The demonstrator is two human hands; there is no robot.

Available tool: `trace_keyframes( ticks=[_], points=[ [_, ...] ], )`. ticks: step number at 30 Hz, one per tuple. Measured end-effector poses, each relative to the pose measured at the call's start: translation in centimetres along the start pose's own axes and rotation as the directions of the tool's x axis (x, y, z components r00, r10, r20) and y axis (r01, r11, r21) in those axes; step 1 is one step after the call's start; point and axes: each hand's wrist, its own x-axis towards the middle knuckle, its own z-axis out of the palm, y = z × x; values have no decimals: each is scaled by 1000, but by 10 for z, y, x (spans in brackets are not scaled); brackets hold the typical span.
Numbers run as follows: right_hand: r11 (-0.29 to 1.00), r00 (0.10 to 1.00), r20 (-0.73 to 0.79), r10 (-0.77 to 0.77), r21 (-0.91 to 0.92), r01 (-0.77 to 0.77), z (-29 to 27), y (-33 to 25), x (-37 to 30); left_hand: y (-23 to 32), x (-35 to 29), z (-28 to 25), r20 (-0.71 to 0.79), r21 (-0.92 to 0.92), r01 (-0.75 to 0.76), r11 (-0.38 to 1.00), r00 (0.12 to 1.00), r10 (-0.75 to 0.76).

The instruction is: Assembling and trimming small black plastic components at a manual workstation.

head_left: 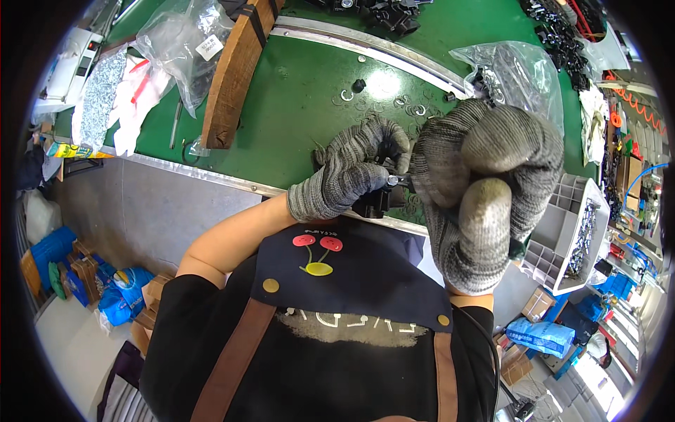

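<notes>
My left hand (351, 169), in a grey knitted glove, is closed around a black part (373, 204) at the near edge of the green worktable. The part's full shape is hidden by the glove. My right hand (485, 190), gloved alike, is closed just to the right, its fingers curled. A small silver metal tip (396, 181) shows between the two hands, against the black part. A bit of dark green (517, 250) pokes out beside the right wrist. What the right hand grips is mostly covered. Thin metal rings (404, 103) lie scattered beyond the hands.
A wooden beam (235, 77) stands left of the rings. Clear plastic bags (183, 49) and white gloves (140, 98) lie at the far left. Another clear bag (524, 63) rests at the far right. Black parts (394, 15) sit behind a metal rail (337, 39). A grey divided crate (562, 232) is at right.
</notes>
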Motion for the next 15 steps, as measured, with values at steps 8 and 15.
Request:
trace_keyframes(
  ticks=[8, 15],
  points=[
    [874, 989, 86, -117, -464, 144, -1, -3, 10, -67, -21, -27, -83, -148, 58, 987, 994, -70],
    [994, 984, -140, 108, 9, -108, -15, -8, 6, 2, 3, -16, 12, -306, 86, 948, 996, -86]
  ],
)
